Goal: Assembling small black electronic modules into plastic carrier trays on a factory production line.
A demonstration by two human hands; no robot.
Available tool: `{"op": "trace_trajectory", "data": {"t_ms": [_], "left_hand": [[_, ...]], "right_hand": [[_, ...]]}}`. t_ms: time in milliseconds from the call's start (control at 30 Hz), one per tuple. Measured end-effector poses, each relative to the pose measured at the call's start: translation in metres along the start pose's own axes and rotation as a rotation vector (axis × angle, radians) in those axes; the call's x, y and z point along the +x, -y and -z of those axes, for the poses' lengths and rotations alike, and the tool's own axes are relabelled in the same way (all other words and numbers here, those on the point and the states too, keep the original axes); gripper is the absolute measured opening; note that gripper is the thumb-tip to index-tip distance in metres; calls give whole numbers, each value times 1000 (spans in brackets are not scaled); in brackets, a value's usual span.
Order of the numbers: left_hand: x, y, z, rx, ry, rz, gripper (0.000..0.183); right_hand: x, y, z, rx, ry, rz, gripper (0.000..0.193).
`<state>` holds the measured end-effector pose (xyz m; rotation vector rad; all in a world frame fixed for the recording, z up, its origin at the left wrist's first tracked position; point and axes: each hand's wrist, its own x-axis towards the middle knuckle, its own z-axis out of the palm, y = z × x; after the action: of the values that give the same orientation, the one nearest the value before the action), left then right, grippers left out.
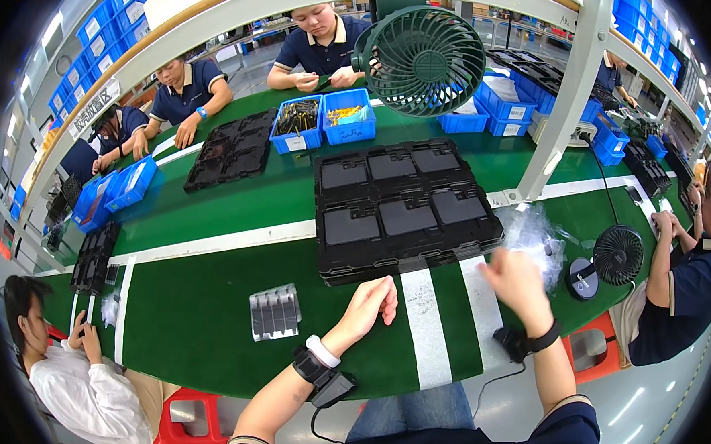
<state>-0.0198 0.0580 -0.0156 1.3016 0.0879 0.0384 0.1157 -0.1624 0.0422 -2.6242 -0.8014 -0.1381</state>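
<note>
My left hand is over the green table mat just in front of a stack of black trays, its fingers loosely curled in and nothing showing in them. The top tray has several compartments, each with a flat dark grey panel. At the trays' front right corner is my right hand, fingers bent and slightly blurred; whatever they may hold is hidden. Crumpled clear plastic film lies right beside that hand. To the left of my left hand, a clear sheet with several dark strips lies flat.
A green fan hangs from the white frame, whose post stands behind the film. A small black fan is at right. Blue bins and another black tray lie beyond. Co-workers sit around the table.
</note>
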Motion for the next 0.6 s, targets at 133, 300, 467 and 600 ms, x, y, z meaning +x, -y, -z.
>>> {"op": "trace_trajectory", "data": {"t_ms": [133,300,467,600], "left_hand": [[2,1,-1,45,16,4,38],[-1,-2,-1,59,2,-2,38],[-3,-2,-2,73,13,3,36],[-1,0,0,138,34,-22,35]], "right_hand": [[4,-22,3,69,-6,-11,27],[14,29,-15,390,228,522,20],[19,33,-56,622,254,581,18],[19,28,-65,745,234,549,17]]}}
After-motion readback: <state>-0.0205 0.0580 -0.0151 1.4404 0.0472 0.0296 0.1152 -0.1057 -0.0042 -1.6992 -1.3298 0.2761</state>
